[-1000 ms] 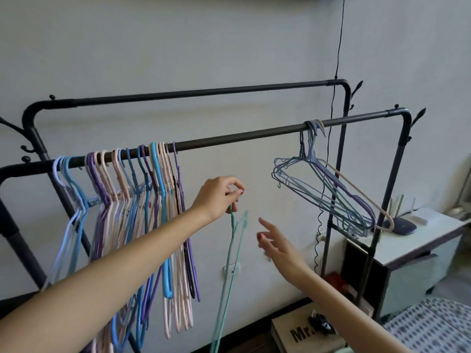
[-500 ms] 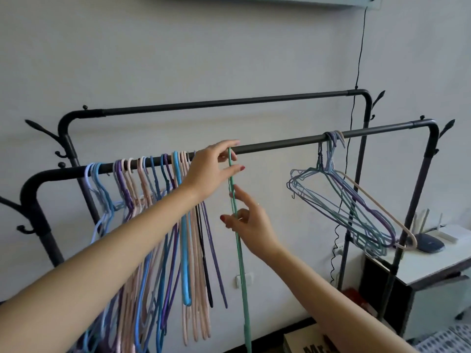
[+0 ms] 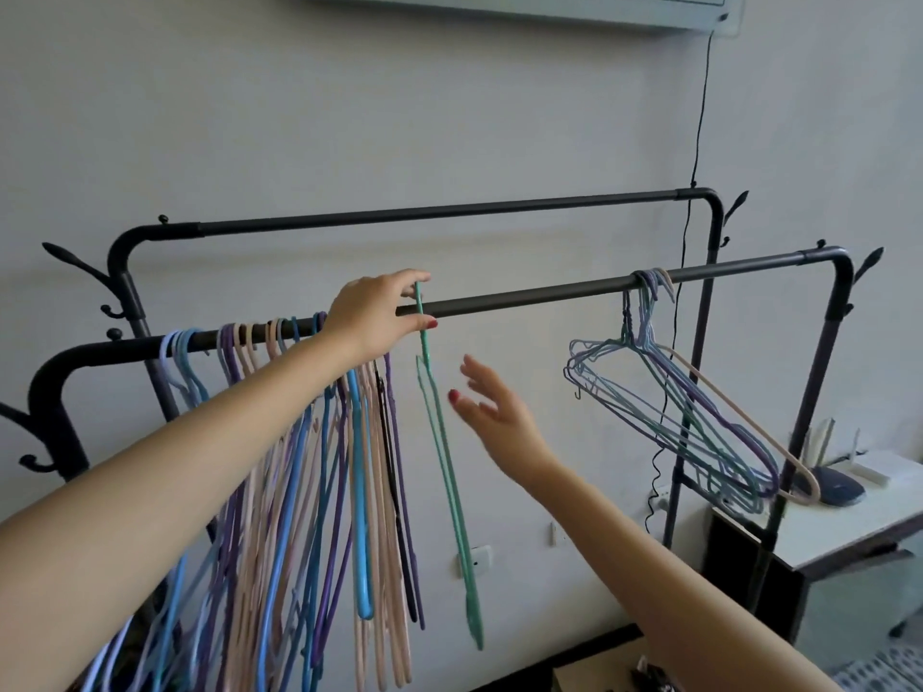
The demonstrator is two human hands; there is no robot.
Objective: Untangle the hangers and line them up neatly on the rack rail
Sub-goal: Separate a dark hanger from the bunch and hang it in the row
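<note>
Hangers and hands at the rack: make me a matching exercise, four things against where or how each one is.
Things
1. green hanger
2. tangled bunch of hangers
3. left hand
4. right hand

States
A. open, fingers spread, touching nothing
B. hooked near the right end of the front rail, splayed sideways
C. pinching a hanger's hook at the rail
D. hanging straight down, just right of the lined-up hangers

Pairs: 1-D, 2-B, 3-C, 4-A
</note>
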